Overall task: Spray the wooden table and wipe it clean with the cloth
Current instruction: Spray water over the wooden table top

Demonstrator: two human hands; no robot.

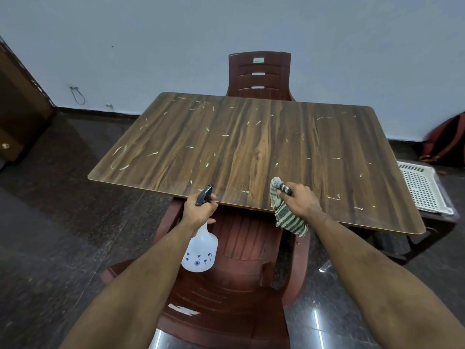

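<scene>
Soft, even indoor light fell on the wooden table (pixel 251 147) with no hard shadows, bright streaks glared off the dark floor (pixel 317 323), and wide-angle distortion bowed the frame's edges

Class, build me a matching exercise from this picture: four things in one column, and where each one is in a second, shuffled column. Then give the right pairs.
1. spray bottle
2. striped cloth
3. white perforated tray
4. far chair

A. behind the wooden table, against the wall
B. in the left hand
C. to the right of the table
D. in the right hand

Pairs: 1-B, 2-D, 3-C, 4-A
</scene>
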